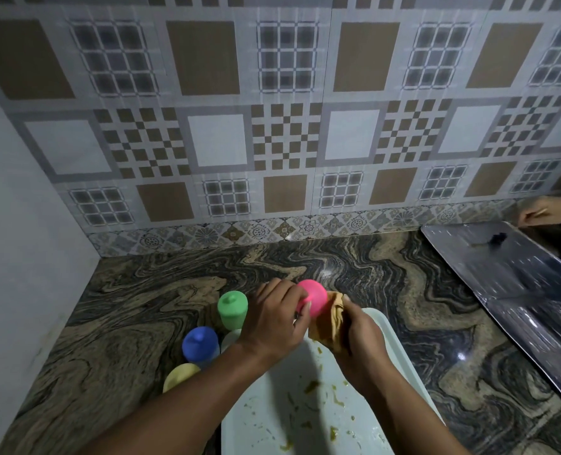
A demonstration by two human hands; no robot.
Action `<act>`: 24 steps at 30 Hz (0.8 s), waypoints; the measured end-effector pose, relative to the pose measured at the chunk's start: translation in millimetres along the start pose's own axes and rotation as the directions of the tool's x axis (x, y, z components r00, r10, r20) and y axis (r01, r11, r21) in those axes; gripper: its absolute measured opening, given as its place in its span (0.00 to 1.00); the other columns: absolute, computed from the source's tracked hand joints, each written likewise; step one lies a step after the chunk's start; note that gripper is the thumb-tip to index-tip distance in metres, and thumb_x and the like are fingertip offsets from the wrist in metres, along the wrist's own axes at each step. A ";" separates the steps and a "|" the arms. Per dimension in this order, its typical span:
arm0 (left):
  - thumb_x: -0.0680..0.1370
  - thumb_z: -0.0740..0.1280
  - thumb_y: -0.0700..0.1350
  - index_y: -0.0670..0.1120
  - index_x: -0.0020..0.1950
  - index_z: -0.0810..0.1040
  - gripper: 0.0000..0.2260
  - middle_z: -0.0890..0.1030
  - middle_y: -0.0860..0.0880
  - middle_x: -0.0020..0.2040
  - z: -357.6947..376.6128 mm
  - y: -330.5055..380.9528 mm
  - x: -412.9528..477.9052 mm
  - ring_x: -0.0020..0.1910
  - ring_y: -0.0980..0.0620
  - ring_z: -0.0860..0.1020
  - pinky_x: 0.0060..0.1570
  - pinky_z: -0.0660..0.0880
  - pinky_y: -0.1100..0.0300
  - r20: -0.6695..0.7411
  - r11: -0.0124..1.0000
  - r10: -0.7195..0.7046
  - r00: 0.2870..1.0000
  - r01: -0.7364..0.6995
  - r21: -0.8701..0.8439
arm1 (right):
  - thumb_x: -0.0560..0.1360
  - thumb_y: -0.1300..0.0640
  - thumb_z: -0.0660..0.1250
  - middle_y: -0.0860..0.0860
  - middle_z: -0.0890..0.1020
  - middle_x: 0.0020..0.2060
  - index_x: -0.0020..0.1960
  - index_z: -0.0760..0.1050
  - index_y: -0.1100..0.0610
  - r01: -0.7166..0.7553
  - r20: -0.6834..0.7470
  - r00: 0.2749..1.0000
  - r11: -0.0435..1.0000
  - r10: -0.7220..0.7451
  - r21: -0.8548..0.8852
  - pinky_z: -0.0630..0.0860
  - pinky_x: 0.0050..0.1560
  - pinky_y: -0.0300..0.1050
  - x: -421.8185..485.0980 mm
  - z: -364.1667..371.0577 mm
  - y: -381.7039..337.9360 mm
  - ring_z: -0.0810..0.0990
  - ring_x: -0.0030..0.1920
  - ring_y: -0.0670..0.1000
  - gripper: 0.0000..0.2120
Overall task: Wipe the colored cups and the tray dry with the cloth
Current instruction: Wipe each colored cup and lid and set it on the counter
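My left hand [274, 318] grips a pink cup [313, 298], held bottom-up above the far end of the white tray [397, 353]. My right hand [359, 336] holds a tan cloth [328, 326] pressed against the pink cup's side. The tray carries yellow-green smears. Left of the tray, a green cup [232, 308], a blue cup [200, 344] and a yellow cup [180, 376] stand upside down on the marbled counter. A white cup [230, 338] shows partly behind my left wrist.
The dark marbled counter [124, 323] meets a patterned tile wall at the back and a plain wall at the left. A steel sink drainboard [518, 284] lies at the right. Another person's hand [541, 213] is at the far right edge.
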State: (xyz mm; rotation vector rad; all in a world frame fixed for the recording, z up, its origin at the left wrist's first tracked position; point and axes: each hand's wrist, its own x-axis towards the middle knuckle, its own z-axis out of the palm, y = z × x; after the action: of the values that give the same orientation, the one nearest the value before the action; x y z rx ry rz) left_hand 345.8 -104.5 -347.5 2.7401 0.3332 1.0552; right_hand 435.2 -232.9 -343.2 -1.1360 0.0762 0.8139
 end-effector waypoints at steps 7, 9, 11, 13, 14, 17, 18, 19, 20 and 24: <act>0.76 0.68 0.46 0.45 0.44 0.76 0.05 0.76 0.48 0.41 -2.7 5.2 -2.5 0.41 0.46 0.74 0.41 0.74 0.49 -0.009 0.997 -0.047 0.999 0.046 -0.059 | 0.82 0.58 0.64 0.62 0.85 0.44 0.54 0.82 0.61 0.285 0.155 0.954 0.936 -0.257 -0.206 0.83 0.47 0.56 -9.9 10.7 0.9 0.83 0.43 0.57 0.10; 0.75 0.67 0.47 0.45 0.44 0.76 0.06 0.76 0.49 0.40 -3.5 6.4 -2.8 0.41 0.46 0.73 0.41 0.74 0.49 0.000 0.990 -0.099 0.995 0.099 -0.103 | 0.81 0.58 0.65 0.58 0.83 0.35 0.51 0.82 0.62 0.352 0.163 0.934 0.894 -0.317 -0.276 0.77 0.31 0.44 -10.4 10.8 -0.8 0.78 0.34 0.54 0.09; 0.74 0.67 0.48 0.46 0.42 0.74 0.06 0.75 0.51 0.40 -6.7 8.5 -1.0 0.41 0.48 0.73 0.42 0.73 0.50 0.023 0.977 -0.142 0.990 0.144 -0.159 | 0.81 0.56 0.65 0.59 0.78 0.32 0.47 0.81 0.62 0.399 0.210 0.915 0.853 -0.345 -0.336 0.68 0.28 0.41 -6.7 6.8 -3.4 0.73 0.32 0.54 0.11; 0.74 0.66 0.49 0.48 0.43 0.74 0.05 0.74 0.53 0.41 -10.9 5.7 2.5 0.43 0.51 0.72 0.43 0.72 0.53 0.055 0.961 -0.168 0.984 0.176 -0.213 | 0.81 0.54 0.66 0.65 0.77 0.32 0.47 0.82 0.59 0.431 0.288 0.896 0.819 -0.339 -0.379 0.67 0.32 0.46 -4.3 1.6 -9.0 0.72 0.33 0.55 0.10; 0.74 0.66 0.49 0.49 0.44 0.74 0.05 0.75 0.54 0.43 -13.7 2.3 5.3 0.45 0.52 0.72 0.45 0.72 0.55 0.076 0.953 -0.181 0.981 0.194 -0.235 | 0.81 0.54 0.66 0.67 0.78 0.34 0.49 0.83 0.57 0.441 0.325 0.888 0.799 -0.324 -0.408 0.68 0.33 0.48 -3.7 -0.8 -12.7 0.72 0.33 0.55 0.09; 0.73 0.65 0.49 0.50 0.48 0.79 0.07 0.79 0.56 0.46 -21.9 -11.3 14.9 0.49 0.54 0.75 0.51 0.75 0.56 0.223 0.883 -0.258 0.940 0.323 -0.341 | 0.81 0.57 0.66 0.67 0.81 0.38 0.51 0.84 0.56 0.447 0.380 0.881 0.758 -0.281 -0.475 0.69 0.33 0.47 -4.7 -8.0 -22.7 0.74 0.33 0.55 0.08; 0.73 0.66 0.47 0.50 0.48 0.81 0.07 0.81 0.56 0.46 -25.0 -14.8 18.7 0.49 0.53 0.77 0.52 0.76 0.55 0.309 0.819 -0.300 0.902 0.410 -0.401 | 0.81 0.58 0.66 0.66 0.82 0.38 0.51 0.84 0.56 0.452 0.390 0.878 0.751 -0.278 -0.481 0.70 0.32 0.45 -5.4 -9.8 -24.8 0.74 0.33 0.54 0.08; 0.73 0.67 0.45 0.49 0.49 0.82 0.08 0.83 0.54 0.46 -27.7 -17.9 22.6 0.49 0.51 0.80 0.52 0.78 0.53 0.403 0.744 -0.330 0.854 0.498 -0.446 | 0.81 0.58 0.66 0.65 0.82 0.39 0.50 0.84 0.55 0.452 0.392 0.877 0.753 -0.278 -0.479 0.70 0.32 0.45 -6.0 -11.0 -25.9 0.75 0.33 0.54 0.08; 0.74 0.67 0.44 0.48 0.50 0.83 0.08 0.84 0.52 0.46 -29.5 -21.2 26.0 0.49 0.48 0.81 0.53 0.79 0.49 0.478 0.680 -0.343 0.809 0.565 -0.468 | 0.81 0.58 0.66 0.65 0.82 0.39 0.50 0.85 0.54 0.452 0.392 0.877 0.758 -0.280 -0.470 0.71 0.33 0.46 -6.6 -11.6 -26.2 0.75 0.34 0.54 0.08; 0.73 0.69 0.44 0.44 0.53 0.85 0.11 0.85 0.39 0.48 -33.2 -31.7 32.6 0.50 0.33 0.81 0.51 0.79 0.42 0.613 0.600 -0.262 0.746 0.623 -0.502 | 0.80 0.58 0.66 0.66 0.82 0.40 0.50 0.85 0.52 0.450 0.404 0.872 0.777 -0.276 -0.441 0.71 0.36 0.52 -9.9 -10.6 -25.5 0.75 0.35 0.56 0.08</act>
State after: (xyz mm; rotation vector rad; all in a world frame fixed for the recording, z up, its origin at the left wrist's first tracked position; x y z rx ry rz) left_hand 342.3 -62.1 -310.6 1.9483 0.4311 0.2258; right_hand 447.3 -251.4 -323.8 -1.4547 -0.6683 0.6636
